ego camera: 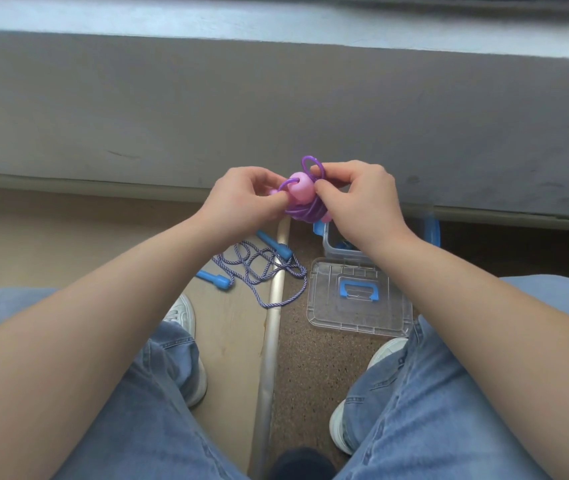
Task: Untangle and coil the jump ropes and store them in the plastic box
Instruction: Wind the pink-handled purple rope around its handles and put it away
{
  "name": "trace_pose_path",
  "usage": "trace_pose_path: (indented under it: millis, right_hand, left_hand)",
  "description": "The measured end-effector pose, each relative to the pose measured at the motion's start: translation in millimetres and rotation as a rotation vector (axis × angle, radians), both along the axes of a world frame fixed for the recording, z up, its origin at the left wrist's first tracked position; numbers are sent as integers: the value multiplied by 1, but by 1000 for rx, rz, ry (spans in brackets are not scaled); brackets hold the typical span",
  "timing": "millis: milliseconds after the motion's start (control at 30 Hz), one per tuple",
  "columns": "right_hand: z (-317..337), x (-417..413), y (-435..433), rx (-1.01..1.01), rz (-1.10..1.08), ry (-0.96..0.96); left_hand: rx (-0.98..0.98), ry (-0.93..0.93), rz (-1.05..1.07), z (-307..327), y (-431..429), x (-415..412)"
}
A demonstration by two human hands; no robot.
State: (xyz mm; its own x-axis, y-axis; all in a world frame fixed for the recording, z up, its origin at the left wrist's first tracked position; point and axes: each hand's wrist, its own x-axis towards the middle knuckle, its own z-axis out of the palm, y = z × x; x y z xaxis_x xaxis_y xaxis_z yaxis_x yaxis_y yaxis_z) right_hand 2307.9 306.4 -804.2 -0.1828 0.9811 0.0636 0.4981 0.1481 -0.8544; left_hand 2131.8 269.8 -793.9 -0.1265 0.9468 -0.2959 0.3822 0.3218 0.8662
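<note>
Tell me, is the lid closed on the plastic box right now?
No, the clear lid lies flat on the floor, in front of the open plastic box.

Indoor room, kind unclear: grey wall (276,98) under a pale sill (172,15); metal threshold strip (271,341) divides beige flooring (234,327) from speckled brown flooring (310,368).

No writing, label, brand or number was legible anywhere (the lid (328,306), the box (328,242), the blue handles (213,279) and the pink handle (298,190) showed plain plastic only).
</note>
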Motion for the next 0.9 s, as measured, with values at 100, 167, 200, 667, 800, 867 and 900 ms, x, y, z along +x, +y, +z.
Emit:
trace_pose_path:
  millis: [100,167,200,667,800,867,900]
  right_hand:
    - [1,0,-2,37,37,-5]
    - [-1,0,0,29,37,21]
    - [-2,0,2,9,30,39]
    - [-7,-1,13,-511,-161,381]
    - [-9,1,15,-512,-155,317]
    - [-7,2,14,-526,-116,302]
    - [-6,3,14,-537,-90,304]
  left_hand:
    - [7,42,37,-7,3,0]
    - [3,119,38,-9,4,-1]
    - [-6,144,31,-8,5,-1]
    - [-11,59,-109,0,0,4]
    - [-9,137,-165,-4,-1,3]
    - [13,220,-203,-6,-2,2]
    - [27,264,-218,-7,-3,2]
